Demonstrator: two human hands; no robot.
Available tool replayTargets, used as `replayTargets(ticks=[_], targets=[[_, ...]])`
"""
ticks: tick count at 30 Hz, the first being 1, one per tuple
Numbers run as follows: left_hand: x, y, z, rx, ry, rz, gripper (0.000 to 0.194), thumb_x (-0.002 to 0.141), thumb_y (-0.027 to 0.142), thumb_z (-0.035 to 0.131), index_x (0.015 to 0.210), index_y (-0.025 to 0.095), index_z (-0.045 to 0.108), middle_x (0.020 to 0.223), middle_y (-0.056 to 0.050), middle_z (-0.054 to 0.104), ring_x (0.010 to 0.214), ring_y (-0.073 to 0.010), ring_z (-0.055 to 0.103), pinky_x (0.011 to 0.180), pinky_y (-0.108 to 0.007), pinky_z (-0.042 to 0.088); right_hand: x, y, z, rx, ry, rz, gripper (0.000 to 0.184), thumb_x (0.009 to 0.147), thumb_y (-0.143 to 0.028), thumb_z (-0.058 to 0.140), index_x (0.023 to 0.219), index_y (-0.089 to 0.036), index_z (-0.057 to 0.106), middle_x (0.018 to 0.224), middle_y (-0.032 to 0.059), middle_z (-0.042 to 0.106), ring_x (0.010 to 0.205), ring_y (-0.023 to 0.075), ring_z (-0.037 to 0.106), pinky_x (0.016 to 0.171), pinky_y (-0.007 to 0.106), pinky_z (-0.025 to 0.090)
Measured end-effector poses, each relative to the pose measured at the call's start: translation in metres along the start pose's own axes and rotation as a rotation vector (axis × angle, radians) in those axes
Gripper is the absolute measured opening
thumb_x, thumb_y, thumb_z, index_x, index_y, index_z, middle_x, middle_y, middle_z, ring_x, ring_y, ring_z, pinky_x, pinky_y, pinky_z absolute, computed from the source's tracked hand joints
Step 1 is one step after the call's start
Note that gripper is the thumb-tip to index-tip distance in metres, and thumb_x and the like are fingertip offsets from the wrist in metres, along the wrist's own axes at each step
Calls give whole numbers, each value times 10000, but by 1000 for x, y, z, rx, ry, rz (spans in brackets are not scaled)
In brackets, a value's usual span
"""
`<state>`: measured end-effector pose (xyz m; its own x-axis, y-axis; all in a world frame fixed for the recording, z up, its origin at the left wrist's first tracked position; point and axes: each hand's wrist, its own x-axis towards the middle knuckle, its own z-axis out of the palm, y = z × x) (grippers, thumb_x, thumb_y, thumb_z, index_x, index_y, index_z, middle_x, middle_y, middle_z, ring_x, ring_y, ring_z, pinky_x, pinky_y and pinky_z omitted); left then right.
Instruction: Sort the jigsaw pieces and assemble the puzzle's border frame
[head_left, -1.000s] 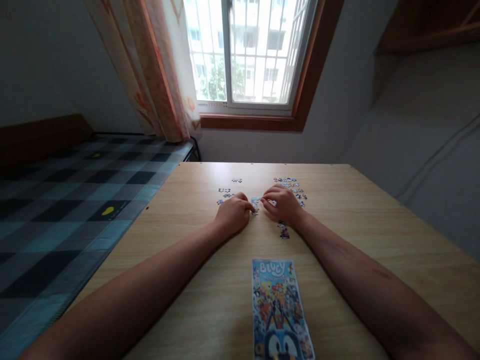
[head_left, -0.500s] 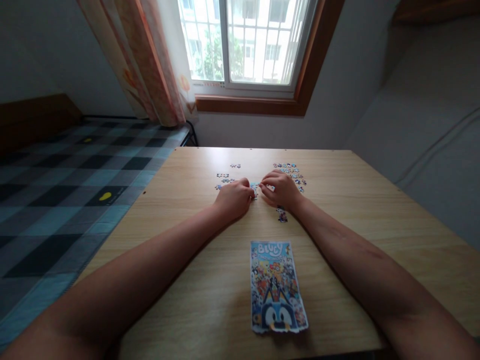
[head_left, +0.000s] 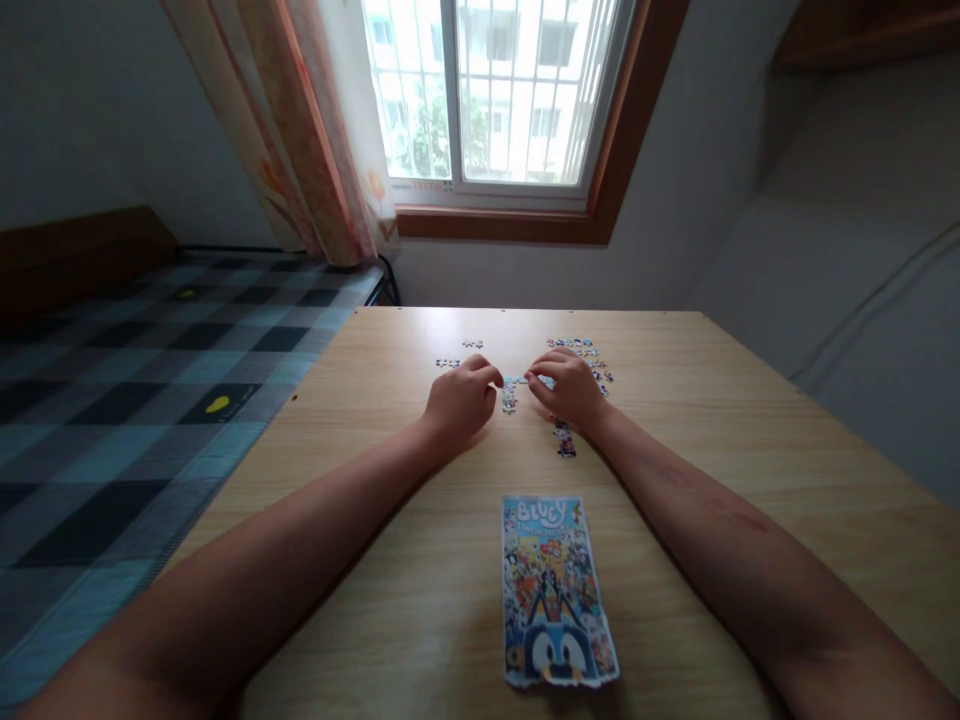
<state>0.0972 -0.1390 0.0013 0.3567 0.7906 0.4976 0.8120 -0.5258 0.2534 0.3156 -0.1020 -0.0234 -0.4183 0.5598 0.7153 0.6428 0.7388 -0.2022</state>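
Observation:
A small joined section of jigsaw puzzle (head_left: pixel 510 400) lies on the wooden table between my two hands. My left hand (head_left: pixel 461 398) is closed, its thumb and forefinger at the left end of that section. At the right end, my right hand (head_left: pixel 570 388) pinches the edge of the puzzle with thumb and forefinger; the exact piece is too small to make out. Loose puzzle pieces (head_left: pixel 574 343) lie beyond my right hand, partly hidden by it. A joined strip of pieces (head_left: pixel 565 440) lies just below my right wrist.
A Bluey picture sheet (head_left: pixel 559 590) with a curled near edge lies between my forearms on the table (head_left: pixel 390 600). Several pieces (head_left: pixel 448 363) sit beyond my left hand. A bed with a checked cover (head_left: pixel 112 440) stands at the left, a window at the back.
My left hand has shifted from the lower part of the joined section to its upper left end, uncovering more of it. My right hand stays by the right end. The view has tilted up slightly.

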Motion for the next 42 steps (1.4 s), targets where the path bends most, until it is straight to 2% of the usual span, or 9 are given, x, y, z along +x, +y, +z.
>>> replayTargets(ticks=[3,7,11,15,24,26,31,38,42], targets=[[8,-17,-4,-124,192,-133,239,799,89,490,785,203,699,942,-33,686,772,-163,618,738,-293,488,1,-2,0,-1,73,26,222,911,-235,605,725,-237,726,803,38,746,808,213,631,897,400,494],[19,-56,-6,-245,435,-361,209,754,90,465,755,198,643,828,-33,647,790,-187,602,802,-315,487,1,-1,2,-29,144,60,217,910,-242,611,725,-245,724,812,25,753,859,224,628,978,425,460],[22,-90,1,-337,525,-611,235,745,119,436,799,199,650,879,-45,669,861,-216,620,866,-347,490,0,0,4,-42,163,110,201,910,-250,620,743,-248,732,859,30,759,972,241,625,1003,438,432],[22,-102,10,-379,502,-666,279,735,147,431,834,199,687,891,-52,685,899,-230,630,874,-350,498,0,-2,7,-70,173,128,187,905,-256,631,748,-252,731,953,37,757,1028,248,612,1006,450,418],[21,-100,15,-432,471,-699,357,727,186,420,890,193,737,843,-54,686,841,-236,633,821,-356,513,1,-2,8,-80,207,176,168,897,-247,633,760,-247,729,1002,50,742,1054,251,601,983,446,434],[21,-98,14,-375,435,-664,338,723,175,432,872,202,735,892,-62,694,896,-246,630,868,-371,507,1,-1,9,-78,216,175,166,895,-246,633,760,-244,729,997,50,743,1042,249,604,985,447,435],[17,-81,12,-121,239,-527,265,669,110,528,812,230,715,1072,-70,678,1105,-279,579,1042,-429,428,1,-1,9,-80,230,170,167,896,-246,633,759,-241,729,998,51,747,1043,249,607,985,442,439],[11,-57,10,49,62,-374,382,664,83,599,977,269,712,1423,-86,546,1362,-329,435,1174,-588,255,0,4,14,-62,242,199,166,891,-257,630,770,-242,743,988,50,748,1030,245,611,992,435,435],[8,-49,11,103,26,-255,430,677,88,589,1054,262,703,1500,-119,487,1464,-349,318,1190,-672,156,0,7,16,-64,278,271,172,881,-248,624,759,-233,743,972,61,742,1011,250,604,983,436,434]])
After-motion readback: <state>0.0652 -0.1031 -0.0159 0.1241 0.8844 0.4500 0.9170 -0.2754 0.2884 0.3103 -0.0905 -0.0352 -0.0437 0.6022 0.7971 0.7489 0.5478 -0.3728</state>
